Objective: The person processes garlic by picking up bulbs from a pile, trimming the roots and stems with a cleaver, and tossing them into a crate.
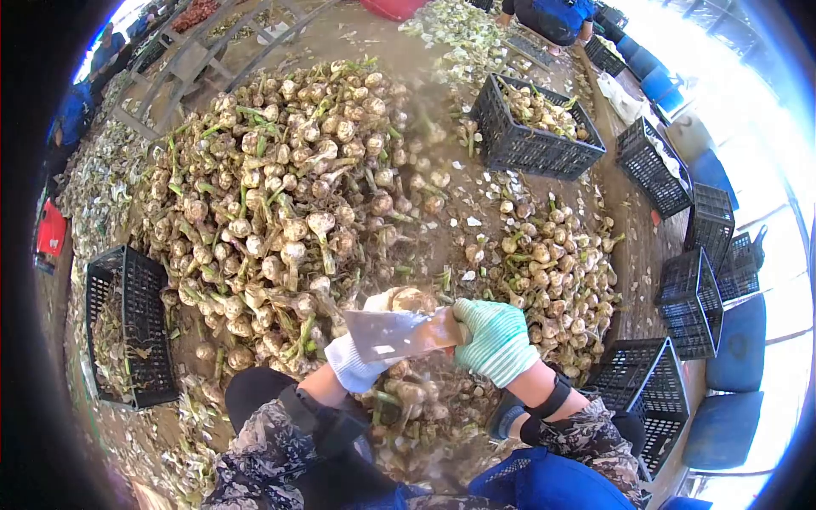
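My right hand (497, 340), in a green-and-white striped glove, is closed around the handle of a wide-bladed cleaver (395, 334). The blade points left and lies across the front of my left hand (354, 364), which wears a white glove. A round, brownish bulb (414, 299) shows just above the blade, in the grasp of my left hand; most of those fingers are hidden by the blade. Ahead and to the left rises a large heap of bulbs (280, 195) with green stems. A smaller pile of trimmed-looking bulbs (561, 285) lies to the right.
A black crate (540, 151) partly filled with bulbs stands ahead right, and another crate (149, 319) with plant scraps stands left. Several black crates (690, 302) and blue barrels (735, 344) line the right side. Another person (552, 19) works at the top.
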The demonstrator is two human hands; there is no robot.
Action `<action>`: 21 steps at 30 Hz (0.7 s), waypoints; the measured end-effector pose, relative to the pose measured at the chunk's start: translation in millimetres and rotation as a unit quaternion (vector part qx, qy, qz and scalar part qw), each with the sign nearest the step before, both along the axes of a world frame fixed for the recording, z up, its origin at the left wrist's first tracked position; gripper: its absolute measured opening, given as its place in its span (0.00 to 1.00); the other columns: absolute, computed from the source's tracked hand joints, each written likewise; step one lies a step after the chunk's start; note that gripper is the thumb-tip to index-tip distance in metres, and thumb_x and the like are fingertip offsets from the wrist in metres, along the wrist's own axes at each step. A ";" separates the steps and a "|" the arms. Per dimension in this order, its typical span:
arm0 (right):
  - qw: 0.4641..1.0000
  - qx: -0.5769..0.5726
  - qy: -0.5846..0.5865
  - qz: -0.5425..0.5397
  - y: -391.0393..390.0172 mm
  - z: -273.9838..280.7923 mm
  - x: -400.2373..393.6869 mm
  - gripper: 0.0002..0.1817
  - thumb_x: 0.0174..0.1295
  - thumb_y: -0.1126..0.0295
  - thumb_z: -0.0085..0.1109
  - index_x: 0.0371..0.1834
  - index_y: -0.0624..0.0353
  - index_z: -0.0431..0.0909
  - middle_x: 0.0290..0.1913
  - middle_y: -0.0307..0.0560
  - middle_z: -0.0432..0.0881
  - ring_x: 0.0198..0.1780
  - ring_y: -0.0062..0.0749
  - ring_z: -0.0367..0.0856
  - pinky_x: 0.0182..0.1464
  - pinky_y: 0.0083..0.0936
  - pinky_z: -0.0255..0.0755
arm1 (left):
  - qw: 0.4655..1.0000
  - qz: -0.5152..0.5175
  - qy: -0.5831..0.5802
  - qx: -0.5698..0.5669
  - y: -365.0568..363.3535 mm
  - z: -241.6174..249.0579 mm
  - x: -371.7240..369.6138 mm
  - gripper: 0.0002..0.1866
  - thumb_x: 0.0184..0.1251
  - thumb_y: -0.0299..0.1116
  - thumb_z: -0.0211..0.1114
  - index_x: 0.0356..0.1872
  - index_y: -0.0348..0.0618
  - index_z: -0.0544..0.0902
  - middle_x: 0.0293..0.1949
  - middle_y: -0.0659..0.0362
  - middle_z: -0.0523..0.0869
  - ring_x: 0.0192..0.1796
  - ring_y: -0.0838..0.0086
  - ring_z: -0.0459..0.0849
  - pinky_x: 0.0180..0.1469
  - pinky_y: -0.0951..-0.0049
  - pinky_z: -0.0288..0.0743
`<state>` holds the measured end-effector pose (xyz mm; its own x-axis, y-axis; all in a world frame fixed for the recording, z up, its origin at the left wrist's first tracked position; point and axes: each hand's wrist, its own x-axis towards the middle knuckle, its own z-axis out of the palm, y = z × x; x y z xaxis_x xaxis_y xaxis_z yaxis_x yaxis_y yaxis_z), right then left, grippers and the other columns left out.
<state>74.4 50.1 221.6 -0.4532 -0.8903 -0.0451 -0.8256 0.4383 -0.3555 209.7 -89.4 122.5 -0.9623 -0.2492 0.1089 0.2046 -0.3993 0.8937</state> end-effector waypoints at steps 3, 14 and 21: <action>1.000 -0.012 -0.004 -0.024 2.0 -2.4 -2.7 0.16 0.33 0.63 0.66 0.26 0.56 0.73 0.24 0.50 0.77 0.28 0.45 0.77 0.31 0.33 0.71 | 0.948 0.041 -0.050 -0.311 1.5 11.4 -18.2 0.23 0.41 0.31 0.68 0.43 0.39 0.73 0.35 0.57 0.80 0.36 0.72 0.80 0.38 0.73 0.75; 0.850 -0.109 -0.352 -0.377 2.0 -26.8 -24.0 0.13 0.46 0.71 0.63 0.35 0.59 0.73 0.22 0.41 0.76 0.18 0.17 0.67 0.21 0.14 0.66 | 0.961 0.117 -0.124 0.217 -30.9 69.5 -34.7 0.11 0.59 0.38 0.52 0.37 0.41 0.71 0.28 0.59 0.73 0.22 0.71 0.73 0.26 0.69 0.73; 0.784 -0.302 -0.465 -0.278 -41.1 -163.7 94.6 0.14 0.42 0.74 0.64 0.33 0.60 0.72 0.18 0.34 0.68 0.19 0.21 0.66 0.21 0.16 0.62 | 0.837 0.286 -0.138 0.446 -35.3 51.3 -48.2 0.11 0.58 0.41 0.53 0.32 0.45 0.73 0.24 0.58 0.75 0.30 0.67 0.74 0.39 0.65 0.70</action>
